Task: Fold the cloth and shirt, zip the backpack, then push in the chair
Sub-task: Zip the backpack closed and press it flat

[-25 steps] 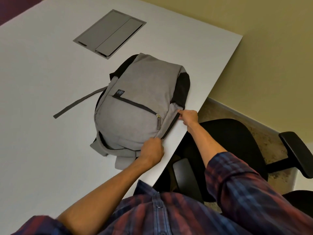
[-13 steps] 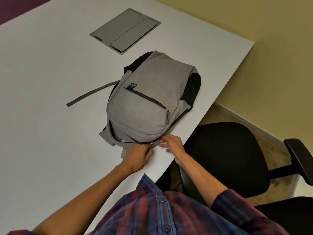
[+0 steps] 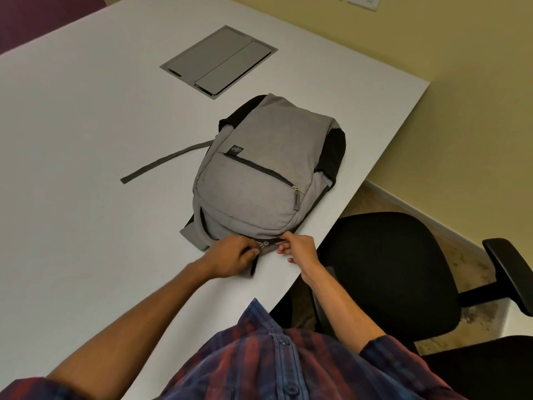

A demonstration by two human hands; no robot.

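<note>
A grey backpack [image 3: 268,166] with black sides lies flat on the white table [image 3: 86,197], its top end toward me. My left hand [image 3: 230,256] pinches at the metal zipper pull [image 3: 262,244] on the bag's near edge. My right hand [image 3: 300,246] grips the bag's edge just right of the pull. A black office chair [image 3: 386,269] stands to the right of the table, its seat pulled out from the edge. No cloth or shirt is in view.
A grey strap [image 3: 167,163] trails left from the bag across the table. A grey cable hatch [image 3: 219,62] is set into the tabletop behind the bag. The chair's armrest [image 3: 507,272] sticks out at the far right, near a yellow wall [image 3: 461,82].
My right hand came from the bag's right side down to its near edge, beside my left hand. The zipper pull now sits at the near edge between both hands.
</note>
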